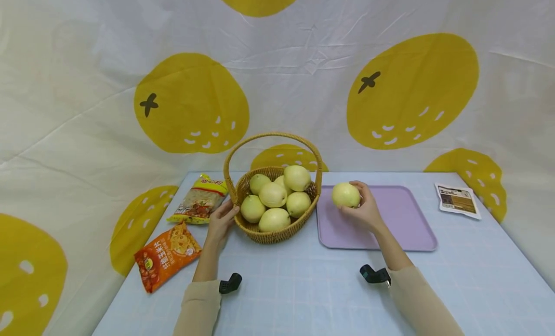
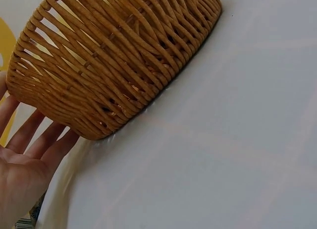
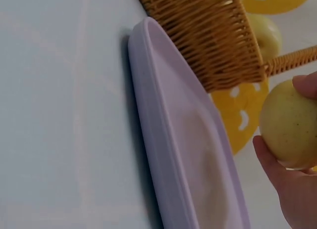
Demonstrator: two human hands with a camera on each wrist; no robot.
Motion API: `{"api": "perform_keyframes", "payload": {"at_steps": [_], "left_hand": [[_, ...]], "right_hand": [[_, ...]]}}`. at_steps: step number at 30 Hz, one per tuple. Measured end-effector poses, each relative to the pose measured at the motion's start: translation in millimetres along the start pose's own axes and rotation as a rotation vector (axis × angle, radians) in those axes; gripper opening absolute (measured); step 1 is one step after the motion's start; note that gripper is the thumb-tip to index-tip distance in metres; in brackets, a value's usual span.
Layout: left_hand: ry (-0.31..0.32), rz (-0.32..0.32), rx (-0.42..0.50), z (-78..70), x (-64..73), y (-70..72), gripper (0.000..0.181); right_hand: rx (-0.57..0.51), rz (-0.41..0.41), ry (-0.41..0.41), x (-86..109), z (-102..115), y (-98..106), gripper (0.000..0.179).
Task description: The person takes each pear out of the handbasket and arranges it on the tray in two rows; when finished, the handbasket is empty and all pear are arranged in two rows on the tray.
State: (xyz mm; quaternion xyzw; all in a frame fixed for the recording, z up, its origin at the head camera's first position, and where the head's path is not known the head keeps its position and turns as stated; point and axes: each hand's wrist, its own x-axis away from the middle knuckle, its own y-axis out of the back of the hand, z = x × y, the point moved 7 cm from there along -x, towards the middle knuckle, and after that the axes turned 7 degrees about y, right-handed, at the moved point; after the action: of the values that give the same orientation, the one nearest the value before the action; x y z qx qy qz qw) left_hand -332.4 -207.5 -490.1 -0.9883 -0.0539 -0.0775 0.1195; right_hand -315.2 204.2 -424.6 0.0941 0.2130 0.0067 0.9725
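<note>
My right hand (image 1: pixel 366 208) grips a pale yellow-green pear (image 1: pixel 346 195) between thumb and fingers, above the left part of the lilac tray (image 1: pixel 403 215). In the right wrist view that pear (image 3: pixel 290 122) shows small dark specks and stands higher than the tray's rim (image 3: pixel 166 135). A woven wicker basket (image 1: pixel 270 237) with a tall arched handle holds several more pears (image 1: pixel 274 194). My left hand (image 1: pixel 221 222) touches the basket's left side near the foot of the handle. Its fingers (image 2: pixel 47 145) lie fairly straight against the weave in the left wrist view.
Left of the basket lie a yellow snack packet (image 1: pixel 199 201) and an orange one (image 1: pixel 168 255). A small white-and-brown pouch (image 1: pixel 458 201) lies at the far right. The basket stands close beside the tray's left edge. Behind the table hangs a fruit-patterned curtain (image 1: pixel 299 85).
</note>
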Motion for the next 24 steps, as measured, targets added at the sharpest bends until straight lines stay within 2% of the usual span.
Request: {"api": "perform_keyframes", "payload": {"at_steps": [8,18,24], "left_hand": [[0.016,0.012,0.008,2.3,-0.7,1.0,0.053],[-0.014,0.021,-0.003,-0.5,-0.9,0.5,0.051],[-0.002,0.016,-0.004,-0.4,-0.3,0.6,0.05]], "right_hand": [[0.039,-0.007,-0.051,-14.6,-43,-7,0.077],[0.023,-0.062,-0.095,-27.9,-63,-17,0.074],[0.013,-0.072,-0.148,-31.2,-73,-23,0.077]]}}
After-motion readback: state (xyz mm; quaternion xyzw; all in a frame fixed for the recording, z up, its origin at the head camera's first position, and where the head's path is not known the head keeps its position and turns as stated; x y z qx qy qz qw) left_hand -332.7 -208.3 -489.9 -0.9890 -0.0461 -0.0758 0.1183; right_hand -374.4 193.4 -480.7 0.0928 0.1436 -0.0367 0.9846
